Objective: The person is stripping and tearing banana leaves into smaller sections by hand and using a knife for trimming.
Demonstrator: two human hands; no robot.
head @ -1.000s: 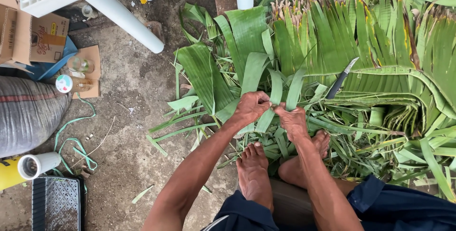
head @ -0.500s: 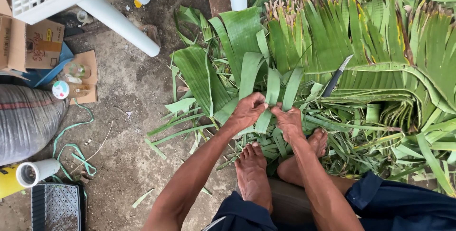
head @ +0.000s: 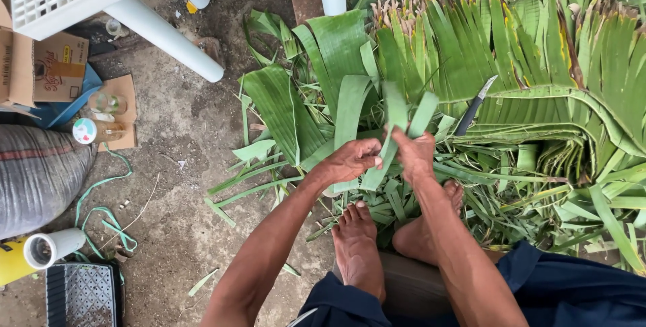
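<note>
Dirt ground (head: 182, 233) | left hand (head: 350, 160), right hand (head: 415, 154): fingers closed gripping leaf strips (head: 387, 149)

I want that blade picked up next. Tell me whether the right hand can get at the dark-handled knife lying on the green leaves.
Probably yes. The dark-handled knife lies uncovered on the green leaves, just beyond the right hand, but both it and the left hand grip leaf strips.
</note>
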